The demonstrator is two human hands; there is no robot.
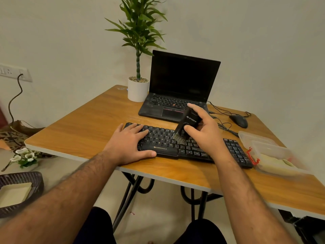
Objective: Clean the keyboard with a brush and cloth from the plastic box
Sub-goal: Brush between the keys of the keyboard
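left hand: flat, fingers straight, pressing the black keyboard's left end | right hand: gripping black brush, bristles on middle keys | plastic box: open, right of right hand, cloth inside

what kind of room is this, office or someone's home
Most likely a home desk corner rather than an office: a small wooden folding table against a plain wall holds a laptop and a potted plant, and a woven basket with flowers sits on the floor.
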